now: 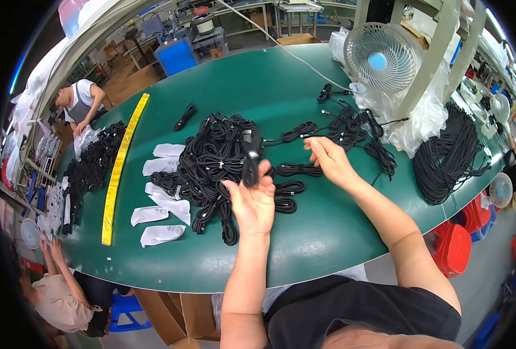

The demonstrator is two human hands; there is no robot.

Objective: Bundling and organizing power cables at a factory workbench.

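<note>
A coiled black cable (250,166), smeared by motion, stands at the fingertips of my left hand (253,206). The thumb and fingers of that hand are spread, palm up; whether they still touch the coil I cannot tell. Just beyond lies a big heap of coiled black cables (214,148). My right hand (332,163) is over the table to the right, fingers loosely bent and apart, with nothing visible in them. Beneath and beside it lie a coiled cable (300,169) and other coils (290,187). Farther right is a loose group of black cables (348,125).
White paper-like strips (162,234) lie left of the heap, then a yellow tape strip (117,174) across the green table (223,270). A large black cable pile (447,157), a fan (381,58) and clear plastic bags (426,125) stand right. Co-workers (83,102) sit at left.
</note>
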